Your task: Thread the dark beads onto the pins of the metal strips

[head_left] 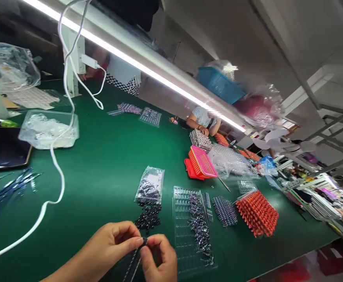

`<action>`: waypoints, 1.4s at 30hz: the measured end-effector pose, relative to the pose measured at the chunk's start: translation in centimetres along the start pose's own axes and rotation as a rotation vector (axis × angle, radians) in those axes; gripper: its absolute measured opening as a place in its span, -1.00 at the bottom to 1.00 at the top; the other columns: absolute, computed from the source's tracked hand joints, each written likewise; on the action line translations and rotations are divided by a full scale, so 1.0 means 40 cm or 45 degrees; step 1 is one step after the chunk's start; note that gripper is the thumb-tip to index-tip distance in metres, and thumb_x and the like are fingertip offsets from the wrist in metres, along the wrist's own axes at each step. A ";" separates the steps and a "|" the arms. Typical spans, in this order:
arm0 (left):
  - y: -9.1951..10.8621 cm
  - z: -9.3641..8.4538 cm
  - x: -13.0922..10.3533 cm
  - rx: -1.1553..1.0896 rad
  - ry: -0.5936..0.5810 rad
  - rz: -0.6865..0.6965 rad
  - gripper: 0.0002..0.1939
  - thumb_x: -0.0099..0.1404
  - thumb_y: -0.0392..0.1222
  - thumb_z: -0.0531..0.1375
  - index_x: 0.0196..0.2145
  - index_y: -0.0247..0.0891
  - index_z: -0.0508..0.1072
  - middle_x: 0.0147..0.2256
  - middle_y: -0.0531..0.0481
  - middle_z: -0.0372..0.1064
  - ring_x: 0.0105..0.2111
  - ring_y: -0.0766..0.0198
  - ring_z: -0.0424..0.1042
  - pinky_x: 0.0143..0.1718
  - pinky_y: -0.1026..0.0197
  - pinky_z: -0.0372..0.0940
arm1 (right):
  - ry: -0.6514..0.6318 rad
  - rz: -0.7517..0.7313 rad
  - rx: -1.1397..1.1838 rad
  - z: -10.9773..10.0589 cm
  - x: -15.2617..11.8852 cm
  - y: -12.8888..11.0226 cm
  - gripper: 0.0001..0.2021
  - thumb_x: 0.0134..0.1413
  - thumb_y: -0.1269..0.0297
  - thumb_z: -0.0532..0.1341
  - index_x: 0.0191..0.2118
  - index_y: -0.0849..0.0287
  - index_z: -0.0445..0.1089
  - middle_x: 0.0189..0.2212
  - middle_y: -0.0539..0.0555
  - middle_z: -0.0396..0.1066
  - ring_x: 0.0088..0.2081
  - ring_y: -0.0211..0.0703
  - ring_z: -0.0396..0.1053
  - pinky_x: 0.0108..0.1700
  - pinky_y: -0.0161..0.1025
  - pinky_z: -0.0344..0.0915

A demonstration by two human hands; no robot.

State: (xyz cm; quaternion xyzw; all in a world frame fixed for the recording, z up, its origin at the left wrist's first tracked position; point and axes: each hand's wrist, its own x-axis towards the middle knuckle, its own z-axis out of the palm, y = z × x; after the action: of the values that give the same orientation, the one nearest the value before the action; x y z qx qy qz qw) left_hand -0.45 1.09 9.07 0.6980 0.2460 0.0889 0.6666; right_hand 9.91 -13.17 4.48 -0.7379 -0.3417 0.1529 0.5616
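In the head view my left hand (117,243) and my right hand (161,258) meet at the bottom middle, each in a pinch. Between their fingertips is the end of a dark strip (132,266) with light dashes along it, which hangs down toward the lower edge. Any smaller part at that end is too hidden to name. Just beyond my fingers lies a loose heap of small shiny black pieces (148,216). It spills from a clear plastic bag (150,184) of similar dark pieces. Right of my hands is a clear plastic tray (183,235), with many small dark metallic parts (200,229) heaped along it.
A white cable (60,176) crosses the green table (106,156) on the left, over a clear tub (49,133). Farther right stand a stack of orange pieces (258,213) and a pink basket (203,161). Another person (202,119) sits across the table, beneath a light bar.
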 end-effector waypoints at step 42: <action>-0.064 0.006 0.019 -0.469 0.024 -0.256 -0.80 0.19 -0.07 0.28 -0.34 -0.27 0.50 -0.46 0.07 0.47 -0.45 0.30 0.40 -0.38 0.24 0.26 | 0.006 -0.018 -0.447 -0.056 0.022 0.007 -0.74 0.27 0.23 0.10 -0.03 0.13 0.44 -0.11 0.14 0.49 -0.12 -0.12 0.47 -0.05 -0.12 0.43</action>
State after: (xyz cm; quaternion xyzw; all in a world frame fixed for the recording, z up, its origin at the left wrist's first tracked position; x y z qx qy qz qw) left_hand -0.28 1.20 6.39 0.5356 0.3000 0.0719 0.7861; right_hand 12.00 -14.21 5.09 -0.8225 -0.3670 0.0851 0.4261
